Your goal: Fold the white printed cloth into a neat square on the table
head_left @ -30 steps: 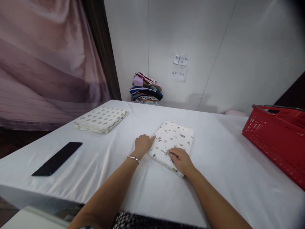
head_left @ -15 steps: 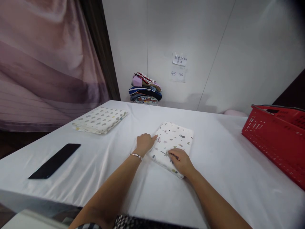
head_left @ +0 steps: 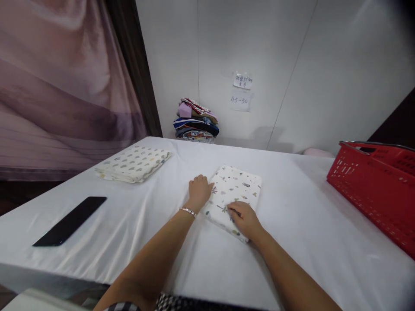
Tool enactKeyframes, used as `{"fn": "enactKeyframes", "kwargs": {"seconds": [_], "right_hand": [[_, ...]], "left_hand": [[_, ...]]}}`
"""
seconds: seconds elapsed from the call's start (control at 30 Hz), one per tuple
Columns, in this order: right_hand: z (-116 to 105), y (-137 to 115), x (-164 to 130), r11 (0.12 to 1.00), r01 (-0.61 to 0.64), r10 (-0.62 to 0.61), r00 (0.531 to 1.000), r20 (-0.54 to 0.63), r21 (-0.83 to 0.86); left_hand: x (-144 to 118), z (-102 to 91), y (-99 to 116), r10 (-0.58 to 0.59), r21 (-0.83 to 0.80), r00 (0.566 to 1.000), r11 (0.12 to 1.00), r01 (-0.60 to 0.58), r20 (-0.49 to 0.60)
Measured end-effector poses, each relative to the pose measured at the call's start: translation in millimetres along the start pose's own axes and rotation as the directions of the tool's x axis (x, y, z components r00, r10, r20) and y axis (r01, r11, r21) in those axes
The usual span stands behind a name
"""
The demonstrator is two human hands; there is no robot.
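At the centre of the white-draped table (head_left: 308,242), a folded white cloth printed with small coloured motifs (head_left: 238,192) lies flat, its long axis running diagonally away from the person. Both hands are set on the near half of this cloth, apparently to keep the folded layers squared and pressed against the table covering. The left hand (head_left: 200,191) rests at the cloth's left edge, loosely curled, fingers bent down onto the border where cloth meets table; it encloses nothing, and a thin silver bracelet (head_left: 188,211) sits at its wrist. The right hand (head_left: 245,219) lies on top of the near corner, palm down, fingers partly curled with the tips touching the printed surface; whether a fold is pinched beneath the fingers cannot be determined. Well apart to the left lies a second folded cloth with a grey pattern (head_left: 133,163), and nearer the table's front edge a black phone (head_left: 69,220). A red plastic basket (head_left: 372,185) stands at the right.
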State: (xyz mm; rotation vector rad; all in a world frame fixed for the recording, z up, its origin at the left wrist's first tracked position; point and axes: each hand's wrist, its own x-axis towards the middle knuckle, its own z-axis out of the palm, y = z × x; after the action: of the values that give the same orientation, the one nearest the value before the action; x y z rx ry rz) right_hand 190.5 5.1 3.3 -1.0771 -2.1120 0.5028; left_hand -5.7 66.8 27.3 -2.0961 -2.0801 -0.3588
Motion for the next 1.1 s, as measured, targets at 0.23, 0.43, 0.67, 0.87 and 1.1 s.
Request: {"fn": "enactKeyframes", "kwargs": {"seconds": [0.23,0.43,0.67,0.87,1.1], "right_hand": [[-1,-3,-1,1.000,0.014,-0.014,1.000,0.020,-0.003],[-1,-3,-2,1.000,0.017,-0.016,0.999,0.038,-0.026],[-6,-19,-8,0.986,0.117,-0.096,0.981,0.169,-0.121],[16,-33,-37,0.932,0.150,-0.062,0.963,0.264,-0.329],[12,-54,-64,0.937,0.166,-0.088,0.964,0.252,-0.307]], "left_hand": [[-5,18.2,2,0.222,-0.200,0.959,0.962,-0.185,0.179],[-4,24.1,-1,0.200,-0.236,0.964,0.959,-0.157,0.173],[-4,21.7,1,0.190,-0.218,0.966,0.964,-0.150,0.175],[-4,20.2,2,0.185,-0.194,0.963,0.970,-0.146,0.198],[-3,14.8,2,0.188,-0.226,0.967,0.963,-0.146,0.173]]}}
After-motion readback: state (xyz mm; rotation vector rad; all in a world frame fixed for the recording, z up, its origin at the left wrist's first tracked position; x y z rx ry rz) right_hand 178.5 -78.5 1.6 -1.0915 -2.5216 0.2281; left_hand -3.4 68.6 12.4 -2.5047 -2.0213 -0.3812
